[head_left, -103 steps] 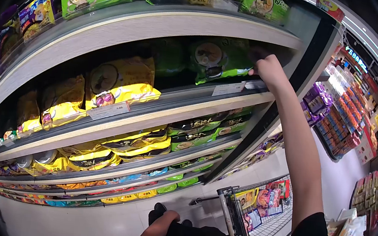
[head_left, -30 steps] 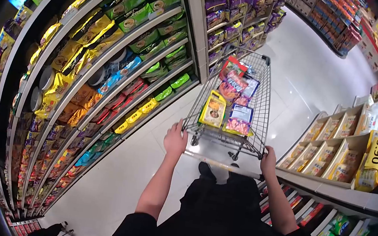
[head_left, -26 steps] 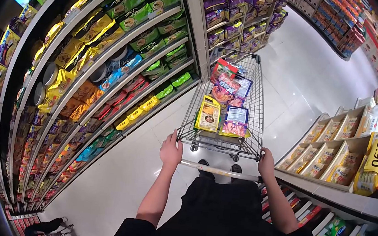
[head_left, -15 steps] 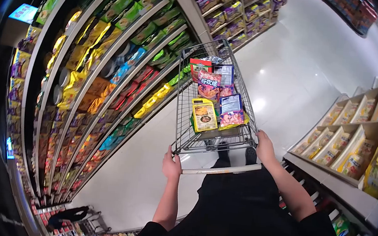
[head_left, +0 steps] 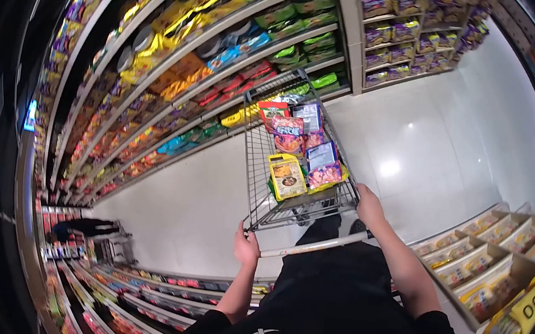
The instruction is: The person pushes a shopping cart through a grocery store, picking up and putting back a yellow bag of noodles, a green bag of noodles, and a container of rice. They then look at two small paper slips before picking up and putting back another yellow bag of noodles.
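A grey wire shopping cart (head_left: 256, 185) stands in front of me, tilted a little left in the head view. My left hand (head_left: 247, 246) is closed around the left end of its handle (head_left: 315, 245). At the right end, my right hand (head_left: 369, 206) grips the cart by its rear corner. Several bagged foods lie in the basket: a yellow packet (head_left: 288, 177), a pink packet (head_left: 287, 134), a red one (head_left: 273, 111), and a purple-and-pink one (head_left: 324, 163) with a white label panel. Both palms are hidden.
Shelves of coloured packets (head_left: 179, 73) run along the left, close to the cart's front. Purple bags fill another rack (head_left: 405, 31) ahead. A divided display (head_left: 466, 259) of packaged food stands at right. Glossy floor (head_left: 407, 136) lies between. A person (head_left: 85, 229) is behind left with a cart.
My view has turned left: the shelves and ahead rack swing rightward, while the right display drops lower. The cart keeps its place before me, with both hands still on it.
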{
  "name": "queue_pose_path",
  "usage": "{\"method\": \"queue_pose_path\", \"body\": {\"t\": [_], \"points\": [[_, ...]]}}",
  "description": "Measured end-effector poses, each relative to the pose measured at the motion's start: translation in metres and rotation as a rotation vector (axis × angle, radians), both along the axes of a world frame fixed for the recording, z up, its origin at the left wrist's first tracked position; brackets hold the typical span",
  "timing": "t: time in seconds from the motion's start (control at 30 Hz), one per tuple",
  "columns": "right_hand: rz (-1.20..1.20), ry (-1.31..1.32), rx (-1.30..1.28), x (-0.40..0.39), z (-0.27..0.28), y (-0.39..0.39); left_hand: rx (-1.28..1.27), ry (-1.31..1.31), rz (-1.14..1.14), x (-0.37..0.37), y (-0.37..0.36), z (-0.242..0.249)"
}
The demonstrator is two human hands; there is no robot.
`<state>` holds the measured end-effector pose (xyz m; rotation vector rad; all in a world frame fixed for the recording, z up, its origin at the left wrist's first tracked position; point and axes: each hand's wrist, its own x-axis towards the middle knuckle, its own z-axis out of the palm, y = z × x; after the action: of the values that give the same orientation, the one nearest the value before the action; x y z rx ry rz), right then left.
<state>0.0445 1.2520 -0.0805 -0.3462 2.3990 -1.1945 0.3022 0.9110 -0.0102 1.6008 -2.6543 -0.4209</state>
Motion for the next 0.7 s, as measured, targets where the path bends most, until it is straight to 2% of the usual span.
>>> {"method": "queue_pose_path", "body": {"t": [0.07,0.13,0.27,0.33,0.4,0.47,0.53,0.6,0.7], "points": [[0.091,-0.001,0.009,-0.018,-0.003,-0.017,0.034,0.002,0.076,0.016,0.000,-0.010],[0.159,0.009,0.016,-0.034,-0.001,-0.034,-0.057,0.045,0.070,0.028,-0.003,-0.022],[0.298,0.012,-0.018,-0.078,0.000,-0.076,-0.067,-0.033,0.219,0.015,0.020,-0.003],[0.358,-0.004,0.019,-0.103,0.008,-0.103,-0.283,-0.074,0.102,0.013,0.020,-0.008],[0.417,-0.038,0.054,-0.124,0.013,-0.128,-0.210,-0.034,0.154,0.007,0.025,-0.004],[0.494,0.002,0.075,-0.145,0.008,-0.156,-0.219,0.044,0.092,-0.003,0.022,0.000],[0.559,0.115,0.000,-0.166,0.005,-0.186,-0.151,0.075,0.141,-0.018,0.021,0.010],[0.625,0.148,0.078,-0.181,0.006,-0.215,-0.158,0.027,0.025,-0.027,0.019,0.011],[0.671,0.239,0.145,-0.206,0.015,-0.257,-0.108,0.017,0.149,-0.043,0.016,-0.003]]}}
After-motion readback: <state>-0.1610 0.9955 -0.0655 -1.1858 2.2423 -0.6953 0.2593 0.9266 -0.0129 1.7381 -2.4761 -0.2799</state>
